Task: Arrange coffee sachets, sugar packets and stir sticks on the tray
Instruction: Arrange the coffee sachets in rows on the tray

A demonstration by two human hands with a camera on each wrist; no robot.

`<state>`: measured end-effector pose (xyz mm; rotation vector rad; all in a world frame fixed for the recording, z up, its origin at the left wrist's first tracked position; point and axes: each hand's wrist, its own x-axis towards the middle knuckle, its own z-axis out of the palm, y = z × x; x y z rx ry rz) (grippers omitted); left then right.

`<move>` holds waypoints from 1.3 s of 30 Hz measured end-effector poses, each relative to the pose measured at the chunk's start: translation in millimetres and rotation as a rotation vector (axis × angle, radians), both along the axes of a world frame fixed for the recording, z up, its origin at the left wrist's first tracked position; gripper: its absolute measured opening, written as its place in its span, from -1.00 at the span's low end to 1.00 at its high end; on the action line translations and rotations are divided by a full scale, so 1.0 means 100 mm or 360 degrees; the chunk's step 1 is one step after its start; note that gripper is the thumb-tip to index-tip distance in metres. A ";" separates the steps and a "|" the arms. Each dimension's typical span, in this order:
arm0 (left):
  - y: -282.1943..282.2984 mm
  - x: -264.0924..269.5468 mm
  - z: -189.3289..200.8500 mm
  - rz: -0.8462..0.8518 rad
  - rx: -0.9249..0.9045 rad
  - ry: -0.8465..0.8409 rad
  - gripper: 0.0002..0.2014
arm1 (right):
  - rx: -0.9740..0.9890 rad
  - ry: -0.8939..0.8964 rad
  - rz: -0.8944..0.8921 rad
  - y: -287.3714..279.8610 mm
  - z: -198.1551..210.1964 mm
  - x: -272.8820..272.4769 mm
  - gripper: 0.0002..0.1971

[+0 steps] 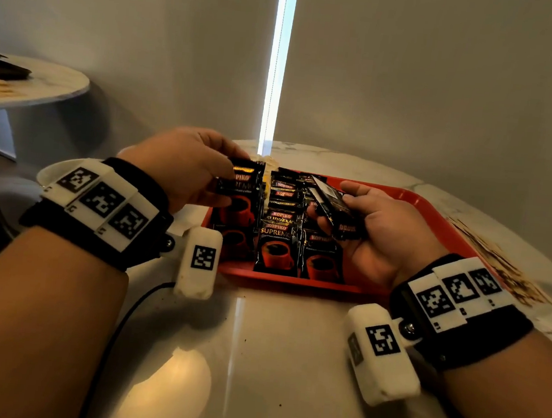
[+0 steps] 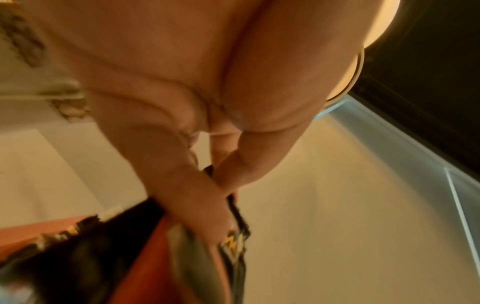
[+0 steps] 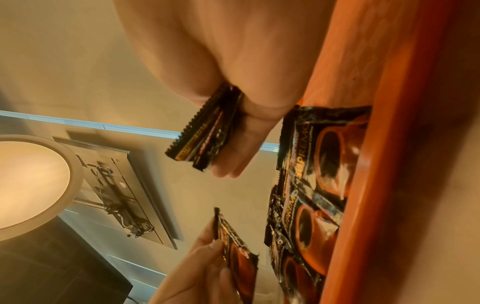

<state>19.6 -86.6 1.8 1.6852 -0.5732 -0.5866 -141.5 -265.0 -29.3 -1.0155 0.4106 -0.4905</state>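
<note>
Two hands, two grips. My left hand (image 1: 184, 166) pinches one coffee sachet (image 1: 241, 188) by its top edge, thumb in front and fingers (image 2: 197, 205) behind — it hangs upright over the tray's far left corner. My right hand (image 1: 380, 229) lies palm up over the middle of the tray, thumb pressing a small stack of sachets (image 1: 339, 204) against the fingers (image 3: 233, 164); the right wrist view shows their serrated ends fanned out past the thumb, and I cannot count them.

Below both hands the red tray (image 1: 436, 210) carries rows of sachets (image 1: 278, 239) lying face up and overlapping, filling its left half from the near edge towards the far edge. Its right half is bare red. Something pale sits just beyond the tray's far edge, too hidden to name.

Outward again — the tray rests on a pale marble table (image 1: 253, 358). Wooden stir sticks (image 1: 498, 264) lie spread on the table just beside the tray's right edge. Another round table (image 1: 43, 85) stands well apart at the far left.
</note>
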 end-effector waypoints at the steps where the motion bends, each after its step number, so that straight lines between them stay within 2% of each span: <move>1: 0.00 -0.01 0.00 -0.0009 0.0062 0.0003 -0.77 | -0.0001 0.0001 0.0000 0.00 0.00 0.00 -0.77; 12: -0.07 0.02 -0.08 -0.0049 0.0542 -0.0097 -0.84 | 0.0007 0.0009 0.0000 0.02 0.02 -0.01 -0.76; 26: -0.06 0.06 -0.11 0.0010 0.0657 -0.0287 -0.78 | -0.0020 0.0013 -0.0004 0.01 0.01 0.00 -0.75; 32: -0.07 0.04 -0.08 -0.0005 0.0509 -0.0360 -0.76 | -0.0003 0.0008 -0.0003 0.00 0.00 0.01 -0.74; 39: -0.10 -0.20 0.00 -0.0303 -0.0162 -0.0462 -0.73 | -0.0017 0.0026 0.0029 0.04 0.01 0.00 -0.71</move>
